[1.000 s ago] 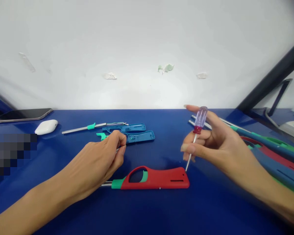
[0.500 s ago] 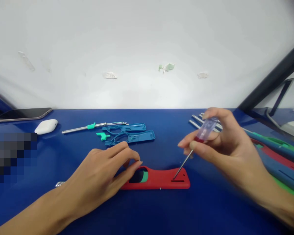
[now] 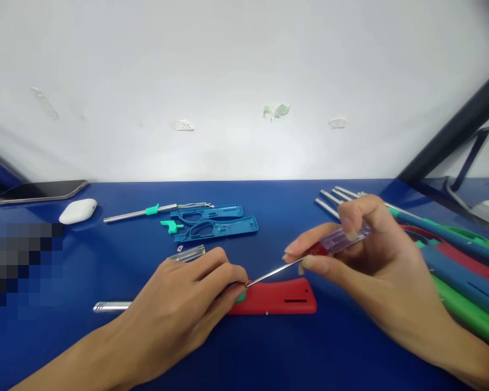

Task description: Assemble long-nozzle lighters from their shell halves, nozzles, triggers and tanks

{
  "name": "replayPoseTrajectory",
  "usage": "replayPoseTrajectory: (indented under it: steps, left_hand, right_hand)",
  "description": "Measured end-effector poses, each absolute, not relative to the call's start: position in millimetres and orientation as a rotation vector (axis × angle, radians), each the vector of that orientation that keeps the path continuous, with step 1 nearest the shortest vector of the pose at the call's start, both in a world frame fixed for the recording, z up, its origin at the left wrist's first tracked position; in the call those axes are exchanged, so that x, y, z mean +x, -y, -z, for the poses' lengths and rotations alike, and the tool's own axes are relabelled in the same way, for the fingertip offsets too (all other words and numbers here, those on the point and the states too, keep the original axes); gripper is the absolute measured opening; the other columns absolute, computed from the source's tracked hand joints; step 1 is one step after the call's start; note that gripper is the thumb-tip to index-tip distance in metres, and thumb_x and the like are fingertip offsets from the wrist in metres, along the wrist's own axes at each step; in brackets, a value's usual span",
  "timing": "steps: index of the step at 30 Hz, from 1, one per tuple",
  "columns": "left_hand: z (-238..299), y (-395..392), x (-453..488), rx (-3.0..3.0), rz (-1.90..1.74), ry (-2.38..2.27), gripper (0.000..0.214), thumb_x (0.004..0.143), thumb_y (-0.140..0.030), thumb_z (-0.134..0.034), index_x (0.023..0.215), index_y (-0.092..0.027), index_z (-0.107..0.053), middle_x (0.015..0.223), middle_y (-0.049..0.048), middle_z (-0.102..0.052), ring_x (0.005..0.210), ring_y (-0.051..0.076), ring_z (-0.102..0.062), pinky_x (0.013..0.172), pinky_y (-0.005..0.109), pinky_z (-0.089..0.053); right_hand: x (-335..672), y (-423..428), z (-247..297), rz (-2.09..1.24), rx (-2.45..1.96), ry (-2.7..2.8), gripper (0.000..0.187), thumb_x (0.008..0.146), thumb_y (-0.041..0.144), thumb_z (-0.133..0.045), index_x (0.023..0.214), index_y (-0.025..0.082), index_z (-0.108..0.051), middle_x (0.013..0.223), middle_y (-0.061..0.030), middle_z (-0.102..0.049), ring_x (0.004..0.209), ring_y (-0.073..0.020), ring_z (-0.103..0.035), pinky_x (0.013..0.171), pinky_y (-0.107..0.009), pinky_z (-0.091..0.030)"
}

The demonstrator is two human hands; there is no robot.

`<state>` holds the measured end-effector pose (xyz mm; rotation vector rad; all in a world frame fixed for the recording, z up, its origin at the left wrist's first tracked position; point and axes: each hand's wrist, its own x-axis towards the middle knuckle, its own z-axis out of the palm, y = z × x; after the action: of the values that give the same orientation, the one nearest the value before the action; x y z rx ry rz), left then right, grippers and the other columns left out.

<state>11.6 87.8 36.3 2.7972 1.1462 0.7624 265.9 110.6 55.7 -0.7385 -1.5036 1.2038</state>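
Observation:
My right hand grips a screwdriver with a clear purple and red handle, its thin metal shaft slanting down to the left. The tip meets the pinched thumb and forefinger of my left hand; what they hold, if anything, is too small to name. Under my left hand lies a red gas lighter with a green trigger and a metal tube sticking out at left. My left hand covers the lighter's middle.
Opened blue lighter shells, a loose green trigger and a metal tube assembly lie behind. A clear piece sits beyond my left hand. Several lighters are piled at right. A white case and a phone are at back left.
My right hand has lowered and tilted the screwdriver flatter, bringing its tip left from the lighter's slot to my left fingertips. My left hand has shifted slightly right.

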Motion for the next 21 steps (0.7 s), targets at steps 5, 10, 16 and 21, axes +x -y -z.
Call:
replayPoseTrajectory:
  steps: [5,10,16,21]
  left_hand:
    - [-37.7,-86.4,12.6,2.783,-0.761,-1.156,0.014,0.109,-0.021,-0.042,0.110,-0.027,-0.055,0.085,-0.0046,-0.059,0.063,0.012,-0.055,0.054,0.027,-0.036]
    - [-35.1,-87.1,11.4,2.787,-0.748,-1.156,0.014,0.109,-0.021,-0.043,0.112,-0.027,-0.056,0.086,-0.0039,-0.059,0.064,0.013,-0.055,0.055,0.027,-0.037]
    - [-37.8,-87.0,13.0,2.760,-0.743,-1.151,0.013,0.108,-0.020,-0.044,0.108,-0.025,-0.055,0.084,-0.0039,-0.058,0.063,0.013,-0.054,0.053,0.027,-0.036]
    - [-39.3,-85.0,13.8,2.735,-0.755,-1.165,0.012,0.107,-0.017,-0.046,0.108,-0.026,-0.054,0.085,-0.0041,-0.059,0.063,0.012,-0.054,0.053,0.027,-0.036]
  right_hand:
    - [267.4,-111.1,-54.5,-1.161,-0.747,1.518,0.038,0.092,0.022,-0.078,0.093,0.032,-0.041,0.092,0.0054,-0.082,0.085,-0.0117,-0.078,0.074,-0.018,-0.062]
    - [267.6,-111.6,-54.3,-1.120,-0.748,1.544,0.039,0.091,0.021,-0.078,0.093,0.032,-0.041,0.091,0.0068,-0.082,0.081,-0.0118,-0.079,0.071,-0.018,-0.062]
    - [266.9,-109.3,-52.7,-0.996,-0.737,1.587,0.037,0.092,0.019,-0.076,0.093,0.032,-0.041,0.092,0.0055,-0.082,0.083,-0.0125,-0.078,0.075,-0.019,-0.063]
    - [267.9,-108.1,-52.9,-0.966,-0.753,1.609,0.037,0.092,0.017,-0.076,0.093,0.032,-0.041,0.092,0.0063,-0.081,0.084,-0.0121,-0.078,0.075,-0.018,-0.063]
